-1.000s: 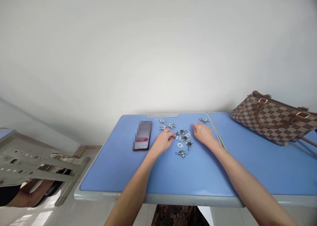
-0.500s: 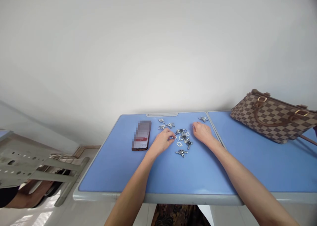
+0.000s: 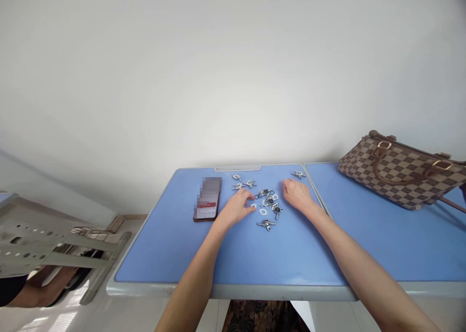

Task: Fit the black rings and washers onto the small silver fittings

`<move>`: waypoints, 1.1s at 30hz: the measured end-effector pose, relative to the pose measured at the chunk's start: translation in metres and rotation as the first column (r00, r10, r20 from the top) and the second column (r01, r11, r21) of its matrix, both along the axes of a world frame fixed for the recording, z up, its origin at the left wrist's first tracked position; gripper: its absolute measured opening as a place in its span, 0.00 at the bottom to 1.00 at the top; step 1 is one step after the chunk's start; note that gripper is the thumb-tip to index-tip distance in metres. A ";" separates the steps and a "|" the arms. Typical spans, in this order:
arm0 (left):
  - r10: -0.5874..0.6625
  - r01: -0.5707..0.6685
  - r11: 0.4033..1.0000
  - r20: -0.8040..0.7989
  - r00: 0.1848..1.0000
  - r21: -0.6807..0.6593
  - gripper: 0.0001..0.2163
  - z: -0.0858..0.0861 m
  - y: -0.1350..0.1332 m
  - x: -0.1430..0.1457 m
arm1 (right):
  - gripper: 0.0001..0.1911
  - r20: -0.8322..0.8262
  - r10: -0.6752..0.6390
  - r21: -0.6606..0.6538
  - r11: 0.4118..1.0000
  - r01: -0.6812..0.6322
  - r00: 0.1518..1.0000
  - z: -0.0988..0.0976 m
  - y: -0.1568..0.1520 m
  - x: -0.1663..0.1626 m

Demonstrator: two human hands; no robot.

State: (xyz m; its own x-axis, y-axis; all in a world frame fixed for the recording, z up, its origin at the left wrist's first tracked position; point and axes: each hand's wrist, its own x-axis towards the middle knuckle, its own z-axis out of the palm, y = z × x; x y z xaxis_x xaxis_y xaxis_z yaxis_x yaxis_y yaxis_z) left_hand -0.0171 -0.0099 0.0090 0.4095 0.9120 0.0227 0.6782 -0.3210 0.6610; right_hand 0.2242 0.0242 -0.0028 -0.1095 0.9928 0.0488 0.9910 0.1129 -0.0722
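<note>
On the blue desk top (image 3: 156, 244), my left hand (image 3: 236, 208) rests with thumb and forefinger apart beside a small flat metal plate (image 3: 254, 206). To the right of it lies another flat plate with a hole (image 3: 263, 212). My right hand (image 3: 296, 193) is closed at the fingertips; whatever is pinched there is too small and hidden to name. Between both hands is a loose cluster of small metal fittings with dark round centres (image 3: 270, 201) and several rings. A single assembled metal piece with side prongs (image 3: 266, 224) lies nearer to me.
Similar metal pieces (image 3: 249, 183) sit behind my left hand, and one more (image 3: 299, 174) near the back right. A phone (image 3: 208, 201) lies at left. A checkered handbag (image 3: 404, 172) stands on the adjoining desk. Another person's arm (image 3: 40, 288) shows at lower left.
The fingers of my left hand have spread and drawn slightly left, and a flat plate now shows on the desk by them. My right hand has hardly moved.
</note>
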 end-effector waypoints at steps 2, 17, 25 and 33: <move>-0.010 0.009 1.000 -0.009 1.000 -0.012 0.07 -0.001 0.000 0.000 | 0.15 0.000 0.001 -0.002 1.000 -0.001 1.000 0.000 0.000 0.000; -0.014 0.014 0.999 -0.016 1.000 -0.038 0.08 -0.001 0.000 0.000 | 0.15 0.010 0.002 -0.004 1.000 -0.002 1.000 0.003 -0.001 -0.001; -0.023 0.020 0.998 0.049 0.999 0.061 0.08 -0.003 0.002 0.003 | 0.16 0.014 -0.003 -0.015 1.000 0.003 1.000 0.004 -0.002 -0.001; 0.151 0.004 0.954 0.491 0.858 -0.301 0.09 0.003 0.003 0.010 | 0.16 0.015 -0.007 -0.028 1.000 0.008 1.000 0.004 -0.001 -0.001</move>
